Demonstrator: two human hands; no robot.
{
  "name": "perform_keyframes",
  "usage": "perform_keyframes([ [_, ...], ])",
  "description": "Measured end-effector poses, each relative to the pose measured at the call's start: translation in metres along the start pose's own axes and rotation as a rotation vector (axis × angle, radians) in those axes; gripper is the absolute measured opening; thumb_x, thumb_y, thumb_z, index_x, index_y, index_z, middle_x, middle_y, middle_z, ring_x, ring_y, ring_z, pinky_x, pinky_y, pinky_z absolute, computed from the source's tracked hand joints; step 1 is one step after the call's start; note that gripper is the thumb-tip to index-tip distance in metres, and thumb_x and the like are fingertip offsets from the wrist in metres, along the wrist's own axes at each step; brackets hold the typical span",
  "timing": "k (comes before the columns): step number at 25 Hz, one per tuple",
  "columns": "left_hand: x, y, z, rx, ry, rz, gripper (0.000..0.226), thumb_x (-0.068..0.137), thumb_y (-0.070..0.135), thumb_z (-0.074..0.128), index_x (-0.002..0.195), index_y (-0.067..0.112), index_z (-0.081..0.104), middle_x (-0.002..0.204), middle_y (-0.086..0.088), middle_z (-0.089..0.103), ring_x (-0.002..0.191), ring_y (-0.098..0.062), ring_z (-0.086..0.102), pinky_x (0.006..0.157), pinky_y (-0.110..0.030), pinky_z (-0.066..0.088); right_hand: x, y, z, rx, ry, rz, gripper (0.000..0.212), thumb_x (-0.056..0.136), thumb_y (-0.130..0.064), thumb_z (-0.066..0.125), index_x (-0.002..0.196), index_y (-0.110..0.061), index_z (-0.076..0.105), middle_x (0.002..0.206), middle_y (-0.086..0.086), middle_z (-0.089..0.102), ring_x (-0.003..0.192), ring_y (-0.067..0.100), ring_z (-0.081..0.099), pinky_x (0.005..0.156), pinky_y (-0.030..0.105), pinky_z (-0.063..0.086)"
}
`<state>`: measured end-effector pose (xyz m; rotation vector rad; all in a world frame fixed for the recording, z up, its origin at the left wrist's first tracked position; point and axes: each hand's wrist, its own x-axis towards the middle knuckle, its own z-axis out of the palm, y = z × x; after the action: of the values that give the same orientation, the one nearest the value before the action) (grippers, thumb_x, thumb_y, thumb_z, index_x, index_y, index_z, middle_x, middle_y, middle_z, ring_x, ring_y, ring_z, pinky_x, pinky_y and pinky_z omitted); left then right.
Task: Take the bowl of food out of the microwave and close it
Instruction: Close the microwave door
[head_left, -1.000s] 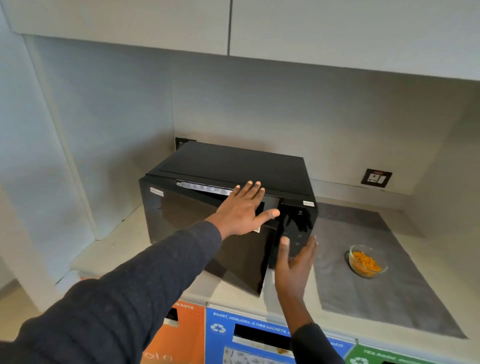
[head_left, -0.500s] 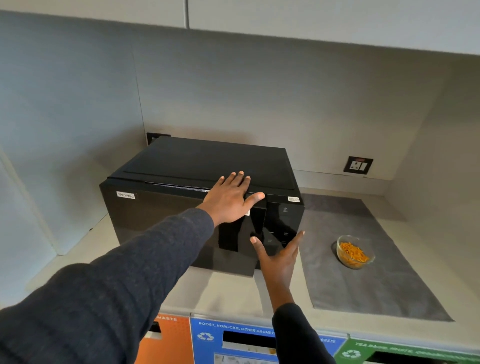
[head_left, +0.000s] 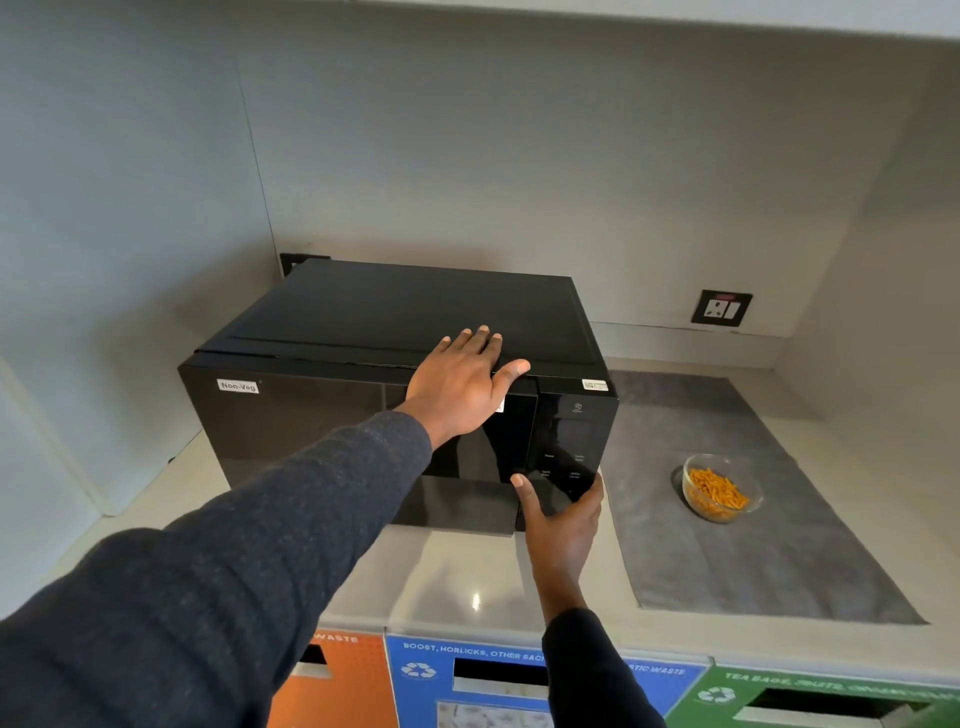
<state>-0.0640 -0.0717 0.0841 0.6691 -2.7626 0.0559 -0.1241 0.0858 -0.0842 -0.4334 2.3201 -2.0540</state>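
A black microwave (head_left: 363, 332) stands on the pale counter with its door flush against the body. My left hand (head_left: 462, 382) lies flat, fingers spread, on the door's top right corner. My right hand (head_left: 563, 512) is open, fingers apart, against the lower part of the control panel at the microwave's front right corner. A clear glass bowl (head_left: 719, 488) of orange food sits on a grey mat (head_left: 769, 561) to the right of the microwave, apart from both hands.
A wall socket (head_left: 721, 307) is on the back wall right of the microwave. Waste bins with orange (head_left: 337, 686), blue (head_left: 467, 675) and green (head_left: 810, 696) labelled fronts sit under the counter's front edge. Walls close in at left and right.
The microwave door swung from partly open to shut under my left hand. My right hand moved up to the control panel corner. The bowl stayed on the mat.
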Motion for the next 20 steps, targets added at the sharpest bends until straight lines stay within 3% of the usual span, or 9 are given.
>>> perform_keyframes([
  [2,0.002,0.000,0.001,0.000,0.019,-0.003,0.090,0.098,0.068,-0.001,0.161,0.013,0.032,0.170,-0.010,0.031,0.158,-0.029,0.027,0.129,-0.046,0.023,0.001,-0.001,0.003,-0.017,0.028,0.012,0.090,0.069,-0.056,0.087,0.141,-0.025,0.042,0.135,0.000,0.060,0.126,0.022,0.057,0.110,0.045,0.048],
  [10,0.001,0.000,0.003,0.012,0.067,-0.008,0.103,0.091,0.073,-0.011,0.157,0.014,0.041,0.166,-0.010,0.041,0.155,-0.029,0.035,0.126,-0.046,0.030,0.002,-0.001,0.001,-0.054,-0.002,0.023,0.095,0.070,-0.060,0.084,0.145,-0.025,0.038,0.139,0.001,0.057,0.129,0.024,0.056,0.107,0.041,0.047],
  [15,-0.003,-0.001,0.001,0.008,0.077,-0.013,0.096,0.097,0.072,-0.001,0.155,0.010,0.043,0.163,-0.013,0.045,0.153,-0.030,0.038,0.125,-0.047,0.032,-0.002,-0.002,-0.016,-0.138,-0.136,0.029,0.107,0.076,-0.061,0.078,0.159,-0.024,0.020,0.157,0.006,0.044,0.143,0.031,0.045,0.111,0.044,0.043],
  [17,-0.008,0.000,0.004,0.029,0.113,-0.039,0.089,0.101,0.069,0.006,0.161,0.007,0.029,0.169,-0.016,0.032,0.159,-0.031,0.025,0.129,-0.047,0.023,-0.005,0.002,-0.026,-0.235,-0.197,0.002,0.108,0.081,-0.061,0.074,0.161,-0.024,0.013,0.160,0.008,0.041,0.144,0.033,0.044,0.111,0.047,0.046],
  [20,-0.032,-0.002,0.008,0.086,0.223,-0.012,0.089,0.103,0.069,0.013,0.166,0.007,0.001,0.176,-0.016,-0.003,0.163,-0.031,-0.004,0.132,-0.049,0.003,-0.017,0.007,-0.049,-0.466,-0.259,-0.061,0.105,0.087,-0.061,0.066,0.164,-0.021,0.006,0.166,0.011,0.032,0.148,0.033,0.039,0.115,0.048,0.043],
])
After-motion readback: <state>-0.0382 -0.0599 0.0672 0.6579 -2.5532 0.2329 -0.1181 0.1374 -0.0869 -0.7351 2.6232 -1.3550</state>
